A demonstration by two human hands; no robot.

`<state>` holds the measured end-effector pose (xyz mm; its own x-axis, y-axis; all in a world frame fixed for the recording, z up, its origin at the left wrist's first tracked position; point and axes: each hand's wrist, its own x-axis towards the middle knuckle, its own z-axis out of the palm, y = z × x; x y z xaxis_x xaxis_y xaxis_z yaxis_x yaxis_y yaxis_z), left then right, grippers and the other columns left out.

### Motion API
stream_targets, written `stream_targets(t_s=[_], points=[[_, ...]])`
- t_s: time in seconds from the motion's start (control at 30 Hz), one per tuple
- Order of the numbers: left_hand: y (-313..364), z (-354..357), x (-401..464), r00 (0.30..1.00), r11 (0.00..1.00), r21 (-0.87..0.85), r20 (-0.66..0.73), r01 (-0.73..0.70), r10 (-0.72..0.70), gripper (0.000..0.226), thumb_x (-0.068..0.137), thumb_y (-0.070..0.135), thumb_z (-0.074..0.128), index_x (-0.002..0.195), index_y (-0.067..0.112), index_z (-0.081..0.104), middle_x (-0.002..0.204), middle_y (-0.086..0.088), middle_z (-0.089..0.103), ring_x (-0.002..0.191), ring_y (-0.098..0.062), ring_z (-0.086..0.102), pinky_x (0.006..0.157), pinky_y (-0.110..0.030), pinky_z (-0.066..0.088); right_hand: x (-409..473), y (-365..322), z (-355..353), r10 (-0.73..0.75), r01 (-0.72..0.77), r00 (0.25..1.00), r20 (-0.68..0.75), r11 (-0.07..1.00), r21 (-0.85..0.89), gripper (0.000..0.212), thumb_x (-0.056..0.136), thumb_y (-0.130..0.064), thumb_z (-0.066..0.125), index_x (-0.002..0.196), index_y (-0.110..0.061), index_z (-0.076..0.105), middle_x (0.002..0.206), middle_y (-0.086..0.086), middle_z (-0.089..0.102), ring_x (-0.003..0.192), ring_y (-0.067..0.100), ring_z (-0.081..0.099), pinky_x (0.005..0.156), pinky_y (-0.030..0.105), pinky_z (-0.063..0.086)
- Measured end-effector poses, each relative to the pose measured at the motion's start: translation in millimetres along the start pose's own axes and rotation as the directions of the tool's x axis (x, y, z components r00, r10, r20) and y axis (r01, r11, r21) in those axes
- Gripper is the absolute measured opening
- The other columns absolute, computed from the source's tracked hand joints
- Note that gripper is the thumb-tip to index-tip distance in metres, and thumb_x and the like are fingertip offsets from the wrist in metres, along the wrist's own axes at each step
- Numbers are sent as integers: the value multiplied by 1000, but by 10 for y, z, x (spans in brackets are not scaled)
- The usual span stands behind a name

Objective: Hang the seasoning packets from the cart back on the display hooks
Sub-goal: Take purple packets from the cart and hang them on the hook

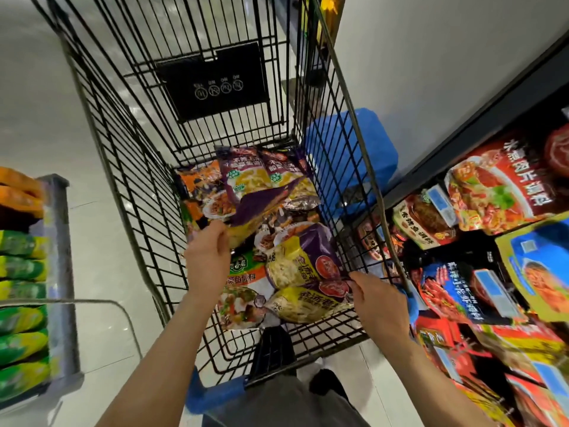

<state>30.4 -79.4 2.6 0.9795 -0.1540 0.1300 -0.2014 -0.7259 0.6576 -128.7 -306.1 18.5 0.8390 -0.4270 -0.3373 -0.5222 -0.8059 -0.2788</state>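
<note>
Inside the black wire cart (129,167) lie several seasoning packets. My left hand (207,255) grips a fanned bunch of purple-and-yellow packets (261,180) by their lower edge, lifted above the pile. My right hand (380,305) pinches the corner of a purple-and-yellow packet (308,305) lying at the cart's right side. Another purple packet (303,260) and a green-and-orange packet (243,285) lie between the hands. The display (505,192) of hanging red, blue and yellow packets stands to the right of the cart.
A shelf end (60,272) with green and orange packs stands on the left. A blue object (372,149) sits beyond the cart's right wall. The cart's blue handle (215,392) is close to my body. Pale floor lies on the left.
</note>
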Motion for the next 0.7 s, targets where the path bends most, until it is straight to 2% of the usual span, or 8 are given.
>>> stream_targets(t_s=[0.1,0.17,0.27,0.33,0.4,0.47,0.57,0.7], points=[[-44,242,-462,965,994,-17,241,112,-105,14,84,-5,54,79,8,56,65,0,51,58,-19,47,49,-24,29,2,9,22,-3,3,1000,-14,1000,13,30,98,-28,41,123,-21,58,113,2,66,98,25,62,76,34,45],[-123,390,-810,917,990,-12,379,142,-127,13,86,1,55,80,13,54,68,1,56,60,-16,51,48,-23,33,2,17,23,13,-13,1000,-19,999,33,30,98,-27,42,122,-20,58,113,2,66,99,26,62,77,35,45],[-141,447,-1058,810,960,-16,541,281,-228,21,81,5,61,91,22,54,90,3,64,78,-15,61,64,-29,49,4,27,37,11,-11,1000,-9,1000,20,31,98,-26,41,123,-21,58,115,2,65,99,26,62,77,35,45],[-68,365,-1009,782,939,-54,572,338,-248,45,77,11,71,115,25,53,113,5,55,94,-8,56,75,-21,50,10,31,39,13,-13,1000,4,1000,12,31,98,-26,40,124,-22,56,117,2,64,101,27,61,78,34,45],[54,236,-888,780,948,-130,606,291,-156,74,73,22,78,136,26,39,129,8,41,111,-5,44,83,-10,40,6,30,41,8,-8,1000,7,1000,0,31,98,-27,40,125,-23,56,118,1,63,102,26,61,79,33,45],[244,117,-784,765,971,-163,643,177,-32,91,70,39,78,143,33,24,139,12,30,124,-4,32,96,-19,32,-1,27,49,1,-1,1000,1,1000,-5,31,98,-27,40,124,-23,56,116,2,64,100,26,62,78,32,46],[563,101,-698,770,990,-108,638,90,0,94,70,57,69,145,36,18,149,12,21,134,-8,25,103,-28,29,-18,13,59,-2,2,1000,-21,1000,17,30,97,-26,43,122,-20,58,113,5,65,99,28,62,79,34,47],[656,272,-545,816,997,63,575,38,-67,79,81,48,64,145,33,21,146,6,33,129,-18,38,96,-34,40,-22,16,65,-5,6,999,-42,999,35,28,97,-26,44,117,-18,61,110,6,67,97,28,63,80,36,48]])
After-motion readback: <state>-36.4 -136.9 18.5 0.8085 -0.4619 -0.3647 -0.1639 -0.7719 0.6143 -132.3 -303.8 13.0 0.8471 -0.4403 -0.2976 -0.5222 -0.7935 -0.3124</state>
